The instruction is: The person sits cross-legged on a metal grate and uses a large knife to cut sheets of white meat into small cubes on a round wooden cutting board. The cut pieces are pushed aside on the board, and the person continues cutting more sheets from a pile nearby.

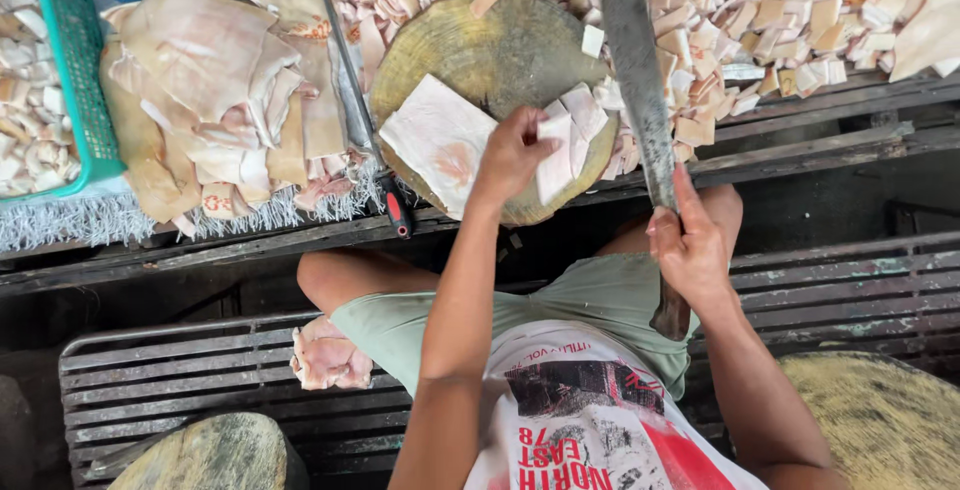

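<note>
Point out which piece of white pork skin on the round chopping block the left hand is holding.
The narrow strip at the block's right side, under the left hand. The big square slab lies untouched to its left.

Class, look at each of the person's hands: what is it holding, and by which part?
The right hand grips a long cleaver by its handle. The left hand holds white strips of pork skin at their near end, on the round chopping block.

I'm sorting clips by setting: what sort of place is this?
Probably a market butchery stall: a round wooden chopping block, a large cleaver in the right hand, heaps of cut pork skin.
</note>
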